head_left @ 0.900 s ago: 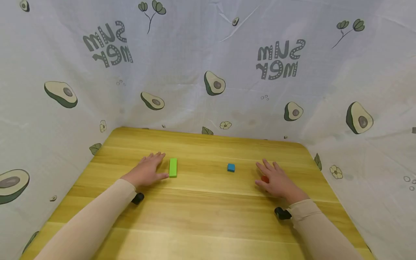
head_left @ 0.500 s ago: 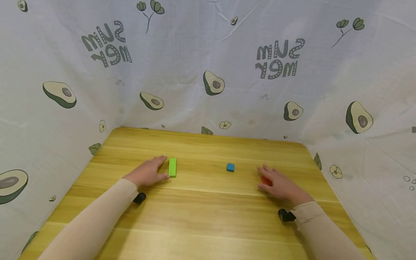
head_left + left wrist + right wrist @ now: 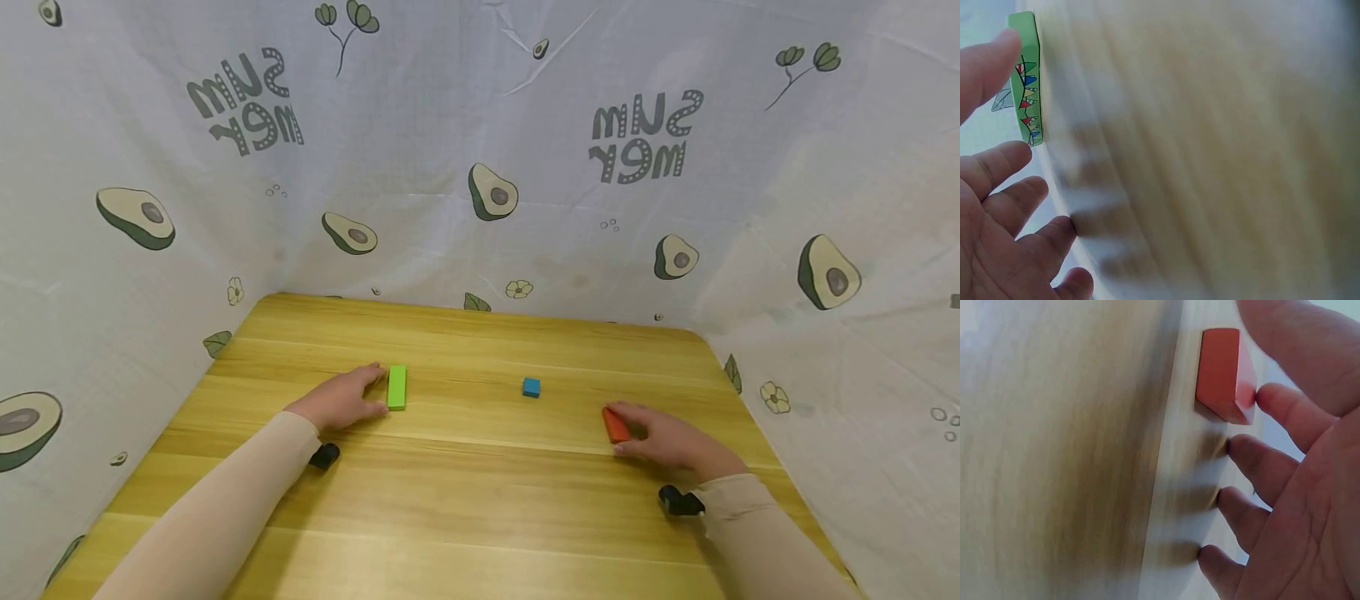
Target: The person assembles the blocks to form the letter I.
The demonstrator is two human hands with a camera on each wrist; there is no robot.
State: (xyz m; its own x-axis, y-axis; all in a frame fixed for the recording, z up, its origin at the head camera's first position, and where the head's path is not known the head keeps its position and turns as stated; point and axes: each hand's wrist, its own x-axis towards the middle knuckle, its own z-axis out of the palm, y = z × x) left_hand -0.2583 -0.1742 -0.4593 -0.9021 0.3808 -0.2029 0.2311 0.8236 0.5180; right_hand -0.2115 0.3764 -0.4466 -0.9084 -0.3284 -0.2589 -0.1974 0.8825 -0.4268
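Note:
On the wooden table point(image 3: 480, 492) my left hand point(image 3: 358, 393) lies relaxed beside a green block point(image 3: 397, 387), thumb and forefinger at its left side. The left wrist view shows the green block point(image 3: 1027, 75) with its printed side facing my loosely spread left hand point(image 3: 1004, 187). My right hand point(image 3: 648, 435) pinches a red block point(image 3: 616, 425) between thumb and forefinger. In the right wrist view the forefinger point(image 3: 1285, 406) touches the red block point(image 3: 1222, 369) while the thumb arches over its far end. A small blue cube point(image 3: 532, 387) sits untouched between the hands.
White cloth printed with avocados point(image 3: 495, 192) walls the table on the left, back and right. A black wrist camera mount shows under each sleeve point(image 3: 325, 455). The near half of the tabletop is bare wood.
My right hand has drawn back toward me and to the right, uncovering the red block and dragging it slightly along. The left hand edged closer to the green block, which stayed put.

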